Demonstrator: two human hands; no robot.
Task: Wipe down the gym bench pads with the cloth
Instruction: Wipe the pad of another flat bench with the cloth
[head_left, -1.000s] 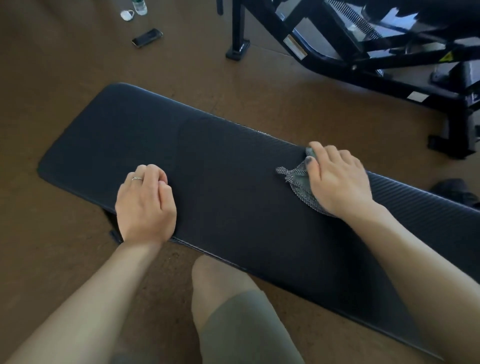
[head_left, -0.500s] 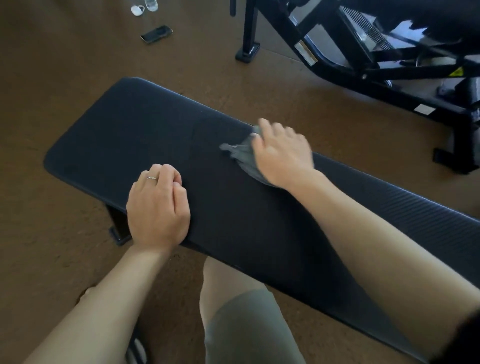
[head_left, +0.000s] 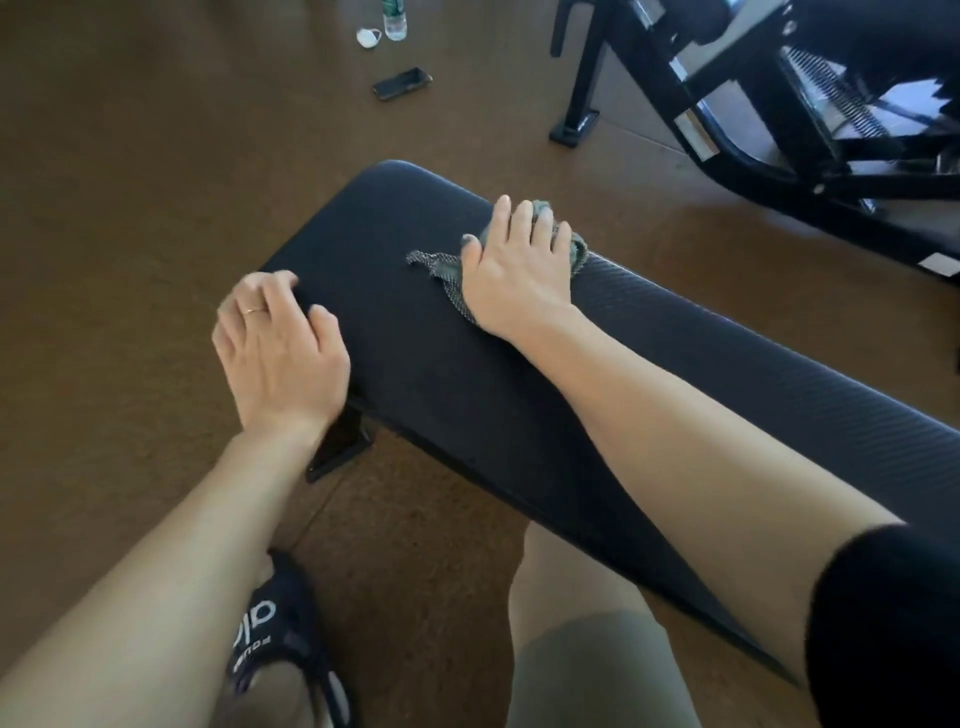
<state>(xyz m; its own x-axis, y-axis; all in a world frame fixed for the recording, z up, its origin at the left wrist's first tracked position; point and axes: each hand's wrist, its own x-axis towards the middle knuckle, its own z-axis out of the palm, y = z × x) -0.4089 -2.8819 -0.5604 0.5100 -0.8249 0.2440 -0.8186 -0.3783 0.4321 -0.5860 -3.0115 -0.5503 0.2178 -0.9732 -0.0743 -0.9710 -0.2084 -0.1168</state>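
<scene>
A long black bench pad (head_left: 457, 364) runs from the upper middle down to the right. My right hand (head_left: 514, 270) lies flat on a grey checked cloth (head_left: 441, 270), pressing it onto the pad near its far edge. A tail of the cloth sticks out to the left of my thumb. My left hand (head_left: 280, 348) sits at the pad's near left edge, fingers loosely bent, the fingertips touching the pad; a ring shows on one finger.
A black machine frame (head_left: 727, 104) stands on the brown floor at the upper right. A phone (head_left: 402, 83), a small bottle (head_left: 395, 21) and a white object (head_left: 369, 37) lie on the floor beyond the bench. My knee (head_left: 571, 597) and sandalled foot (head_left: 280, 639) are below the pad.
My right hand has slid the cloth along the pad towards its left end. My left hand has shifted out to the pad's left edge, its fingers uncurling. The view has moved left along the bench.
</scene>
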